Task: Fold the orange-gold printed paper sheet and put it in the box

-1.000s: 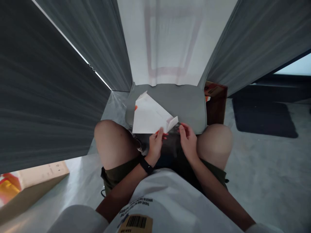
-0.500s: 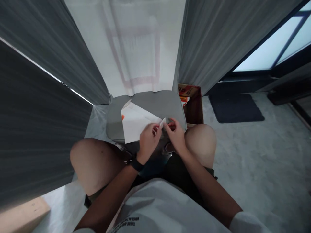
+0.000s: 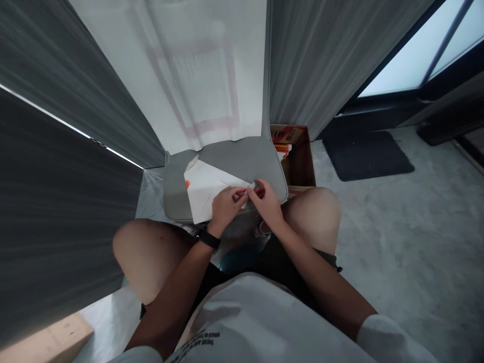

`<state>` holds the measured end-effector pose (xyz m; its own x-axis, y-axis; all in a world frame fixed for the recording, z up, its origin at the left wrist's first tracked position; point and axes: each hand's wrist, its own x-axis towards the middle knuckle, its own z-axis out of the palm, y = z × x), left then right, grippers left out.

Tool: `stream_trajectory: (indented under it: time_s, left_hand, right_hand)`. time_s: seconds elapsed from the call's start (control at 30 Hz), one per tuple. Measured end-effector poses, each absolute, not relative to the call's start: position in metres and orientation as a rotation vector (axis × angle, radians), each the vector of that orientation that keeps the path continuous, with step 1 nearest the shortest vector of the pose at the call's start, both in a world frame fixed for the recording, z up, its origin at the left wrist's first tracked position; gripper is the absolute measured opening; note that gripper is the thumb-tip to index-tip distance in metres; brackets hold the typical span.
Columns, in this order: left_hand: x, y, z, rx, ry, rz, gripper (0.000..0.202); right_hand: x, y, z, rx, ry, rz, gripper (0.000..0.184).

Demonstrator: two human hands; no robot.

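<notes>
A folded sheet of white paper (image 3: 206,189) lies over the front of the grey chair seat (image 3: 234,156), with a small orange mark at its left edge. Its left top corner is bent up. The paper tapers to the right, where both hands meet. My left hand (image 3: 227,204), with a black band on the wrist, pinches the paper's narrow right end. My right hand (image 3: 266,201) is closed on the same end, thumb and fingers touching it from the other side. The fingers partly hide the fold between them.
A white sheet (image 3: 212,75) with a faint pinkish frame covers the chair back. Behind the seat's right side stands an open cardboard box (image 3: 300,161) with orange and white items. A dark mat (image 3: 366,155) lies on the floor; grey curtains (image 3: 310,60) hang behind.
My hands have drawn closer together over the paper's right end, and the small upright tip there is now mostly covered by fingers. The view has turned slightly.
</notes>
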<state>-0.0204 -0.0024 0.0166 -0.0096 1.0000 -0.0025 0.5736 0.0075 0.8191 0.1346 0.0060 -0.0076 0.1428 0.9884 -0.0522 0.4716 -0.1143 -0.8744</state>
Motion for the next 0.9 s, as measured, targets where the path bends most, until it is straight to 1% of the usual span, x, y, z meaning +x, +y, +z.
stream_trajectory:
  time_s: [0.27, 0.37, 0.43, 0.6, 0.73, 0.9]
  left_hand:
    - [-0.025, 0.000, 0.018, 1.468, 1.534, 0.948, 0.013]
    - [-0.027, 0.001, 0.018, 1.502, 1.530, 0.920, 0.009]
    - [-0.025, 0.000, 0.016, 1.566, 1.573, 0.908, 0.009]
    - [-0.013, -0.008, 0.012, 1.754, 1.692, 0.911, 0.017]
    - [-0.007, -0.011, 0.012, 1.860, 1.678, 0.892, 0.022]
    - [-0.002, -0.010, 0.011, 1.960, 1.600, 0.924, 0.028]
  right_hand:
    - [0.140, 0.018, -0.023, -1.503, -1.358, 1.115, 0.060]
    - [0.144, 0.018, -0.026, -1.506, -1.346, 1.113, 0.056]
    - [0.144, 0.017, -0.025, -1.530, -1.361, 1.074, 0.053]
    - [0.139, 0.008, -0.015, -1.673, -1.437, 0.909, 0.051]
    - [0.139, 0.001, -0.009, -1.689, -1.534, 0.797, 0.045]
    - [0.146, -0.002, -0.011, -1.707, -1.636, 0.628, 0.043]
